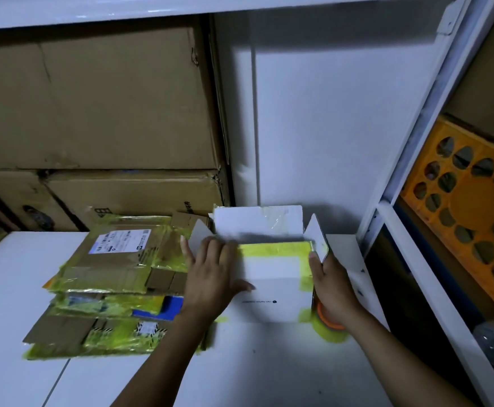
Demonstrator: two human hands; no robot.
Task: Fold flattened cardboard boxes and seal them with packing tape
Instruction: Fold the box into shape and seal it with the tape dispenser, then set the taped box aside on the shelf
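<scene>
A white cardboard box [275, 289] with yellow tape across its near face stands on the white table [269, 365]. Its back flap and both side flaps stick up. My left hand [210, 277] lies flat on the box's left part, fingers spread and straight. On the box's right side is my right hand [332, 284], its thumb up against the side wall. It holds a roll of yellow packing tape [329, 329] with an orange core, which is mostly hidden under the palm.
A stack of flattened, yellow-taped cardboard boxes [113, 277] lies left of the box. Large brown cartons [93, 98] fill the shelf behind. A white shelf post [416, 127] and an orange perforated crate [468, 198] stand at the right.
</scene>
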